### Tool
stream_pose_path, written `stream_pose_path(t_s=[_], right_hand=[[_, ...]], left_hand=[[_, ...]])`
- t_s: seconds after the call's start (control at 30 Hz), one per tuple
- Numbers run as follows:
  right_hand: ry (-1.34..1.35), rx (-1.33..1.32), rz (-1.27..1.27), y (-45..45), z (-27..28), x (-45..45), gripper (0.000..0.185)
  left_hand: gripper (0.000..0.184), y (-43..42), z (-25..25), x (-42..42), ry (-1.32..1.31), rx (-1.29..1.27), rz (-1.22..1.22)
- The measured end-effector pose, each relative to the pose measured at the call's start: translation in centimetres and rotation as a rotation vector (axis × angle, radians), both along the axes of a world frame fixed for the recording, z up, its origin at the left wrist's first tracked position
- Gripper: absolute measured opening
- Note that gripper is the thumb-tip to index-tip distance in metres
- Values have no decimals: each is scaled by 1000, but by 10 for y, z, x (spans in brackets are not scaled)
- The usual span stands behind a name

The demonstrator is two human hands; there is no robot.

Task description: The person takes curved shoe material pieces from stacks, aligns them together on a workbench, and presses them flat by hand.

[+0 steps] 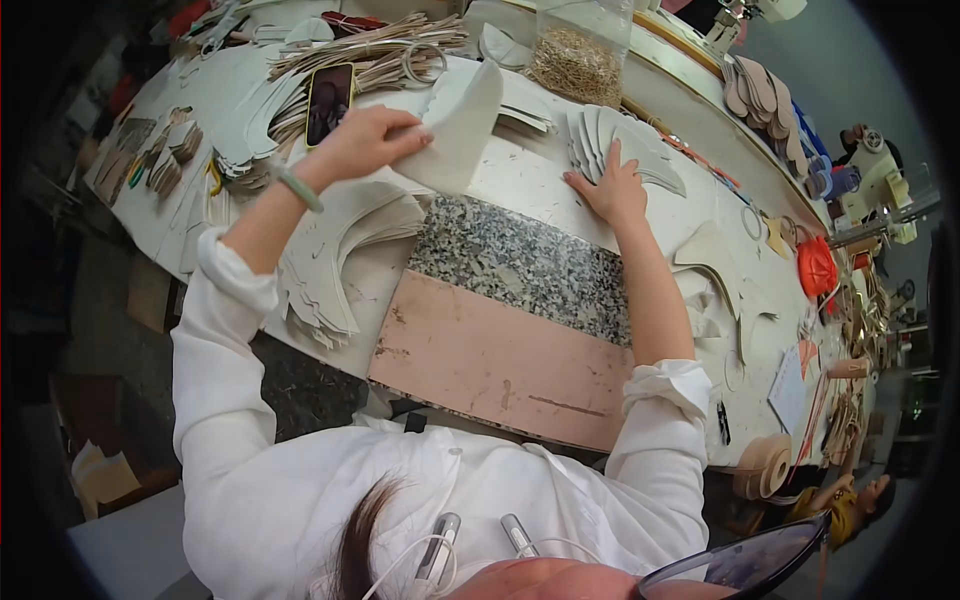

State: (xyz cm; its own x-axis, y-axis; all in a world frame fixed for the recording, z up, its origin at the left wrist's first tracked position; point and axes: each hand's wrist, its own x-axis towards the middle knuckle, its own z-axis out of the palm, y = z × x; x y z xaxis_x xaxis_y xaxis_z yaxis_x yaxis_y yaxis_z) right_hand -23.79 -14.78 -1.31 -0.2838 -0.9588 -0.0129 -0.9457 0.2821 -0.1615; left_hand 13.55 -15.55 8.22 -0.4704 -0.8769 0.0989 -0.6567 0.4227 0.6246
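My left hand pinches the edge of a white curved cut piece, apparently leather or fabric, thumb and fingers closed at its left side. The piece stands partly raised from the table. Resting on a fanned stack of similar white pieces is my right hand, its fingers spread. Between my arms lies a speckled stone slab, with a pinkish board along its near side. Another fanned pile of curved white pieces sits below my left forearm.
A phone lies beside my left hand, near bundles of thin strips. Behind is a clear bag of tan bits. Rightward are a red object, a black pen and tape rolls. Another person is at lower right.
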Motion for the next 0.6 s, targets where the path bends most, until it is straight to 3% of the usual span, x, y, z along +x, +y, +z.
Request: stream_pose_path(t_s=[0.17,0.2,0.33,0.4,0.5,0.57,0.6], right_hand=[[18,42,147,-7,0,-25,96],[27,43,124,-4,0,-29,96],[199,18,151,-6,-4,-17,94],[200,20,151,-7,1,-13,92],[199,27,172,-6,10,-14,88],[78,-59,173,-2,11,-33,85],[-48,-148,179,0,12,-46,82]], left_hand=[[27,-72,-36,7,-362,-390,-193],[27,-77,-43,-5,-349,-395,-213],[43,-91,-63,-57,-202,-919,-85],[51,-68,-52,-101,151,-133,-113],[60,-52,-60,-158,499,618,-54],[72,-65,-93,-191,671,903,69],[72,-64,-98,-206,675,907,60]])
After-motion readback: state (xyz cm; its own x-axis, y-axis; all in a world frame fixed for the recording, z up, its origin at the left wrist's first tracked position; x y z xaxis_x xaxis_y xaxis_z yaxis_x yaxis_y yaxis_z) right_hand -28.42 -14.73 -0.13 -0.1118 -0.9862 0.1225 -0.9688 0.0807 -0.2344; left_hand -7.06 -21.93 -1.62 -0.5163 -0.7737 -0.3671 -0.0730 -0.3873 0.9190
